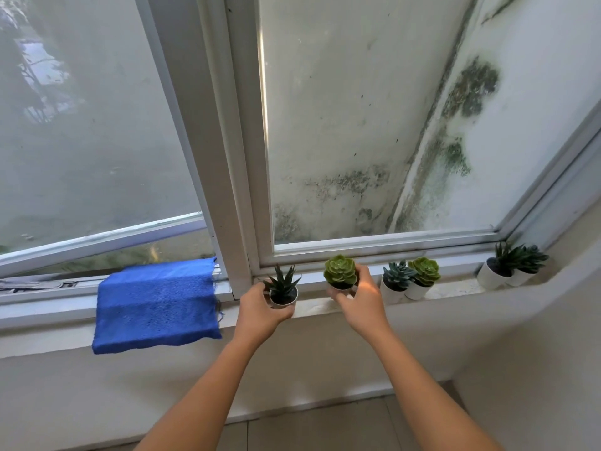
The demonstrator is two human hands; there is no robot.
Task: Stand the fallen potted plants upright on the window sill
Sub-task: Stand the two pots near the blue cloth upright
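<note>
Nearby, blue cloth (156,307) left of each hand-held pot, paired pots (408,281) right

Six potted plants (410,278) line the sill (455,289), cloth (156,304) left.

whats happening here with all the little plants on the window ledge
A person is tidying small potted plants along a white window sill. The left hand grips a white pot with a spiky dark green plant, and the right hand holds a white pot with a light green rosette succulent; both look upright. Further right stand two pairs of similar pots, leaning slightly. A blue cloth hangs over the sill at left.
</note>
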